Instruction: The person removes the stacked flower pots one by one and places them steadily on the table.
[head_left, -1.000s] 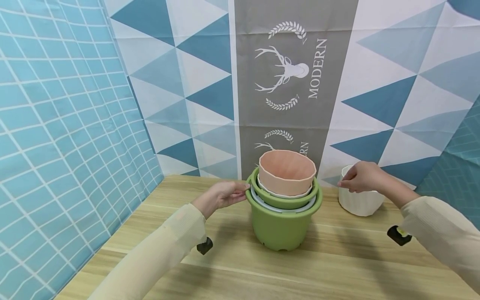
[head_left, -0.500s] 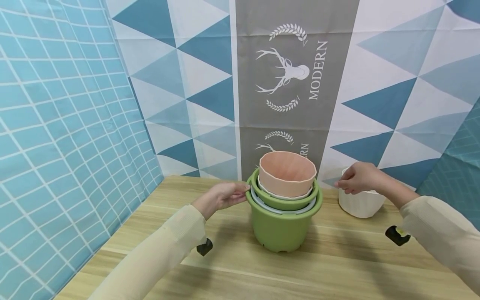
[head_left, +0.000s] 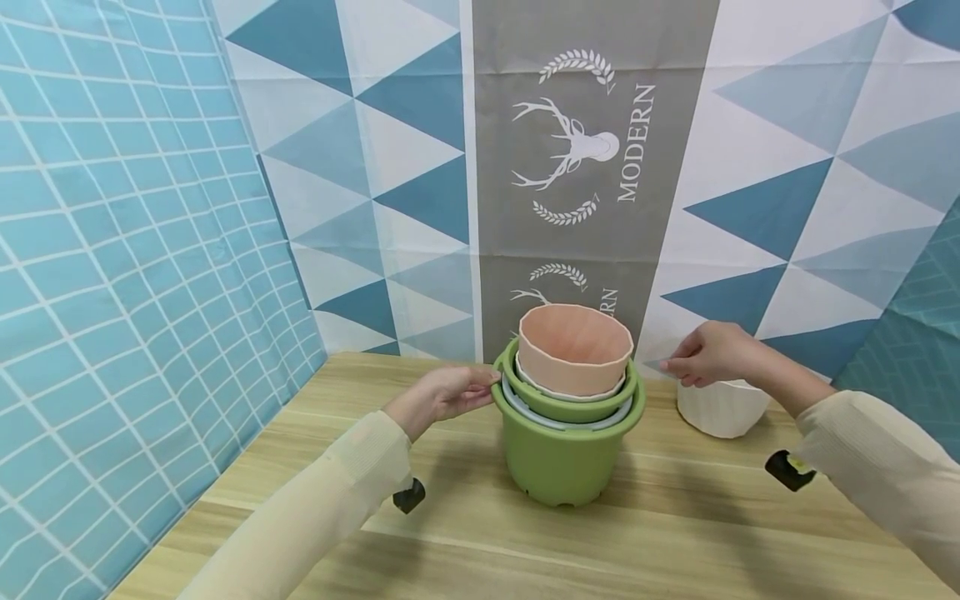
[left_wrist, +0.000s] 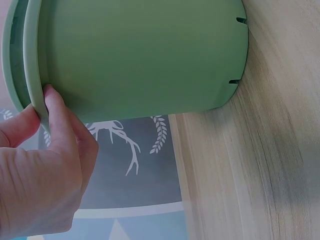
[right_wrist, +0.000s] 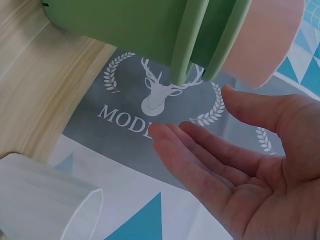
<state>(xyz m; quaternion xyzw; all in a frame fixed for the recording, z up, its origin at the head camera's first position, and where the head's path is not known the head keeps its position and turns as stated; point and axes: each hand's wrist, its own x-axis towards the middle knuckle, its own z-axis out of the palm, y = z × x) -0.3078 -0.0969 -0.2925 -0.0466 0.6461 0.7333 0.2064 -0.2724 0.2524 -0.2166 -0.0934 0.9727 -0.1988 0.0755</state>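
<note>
A large green pot (head_left: pixel 562 467) stands upright on the table, with a grey-white rim, a smaller green pot, a white rim and a pink pot (head_left: pixel 576 371) nested upward inside it. The left hand (head_left: pixel 444 393) pinches the large pot's rim at its left side; in the left wrist view the thumb and fingers of that hand (left_wrist: pixel 50 165) lie on either side of the green rim (left_wrist: pixel 33 65). The right hand (head_left: pixel 712 354) hovers in front of and above a white pot (head_left: pixel 722 410). In the right wrist view this hand (right_wrist: pixel 240 165) is empty, its fingers loosely extended, apart from the stack.
The wooden table (head_left: pixel 480 550) meets a wall covering with triangles and deer heads (head_left: pixel 577 142) behind. Blue tiled sheeting (head_left: pixel 112 250) hangs at the left. A dark wrist-worn device (head_left: pixel 408 495) shows under the left sleeve, another (head_left: pixel 789 471) under the right.
The right hand has moved slightly left, toward the stack, away from the white pot. The left hand has kept its hold on the green rim. The stack stands in the same place.
</note>
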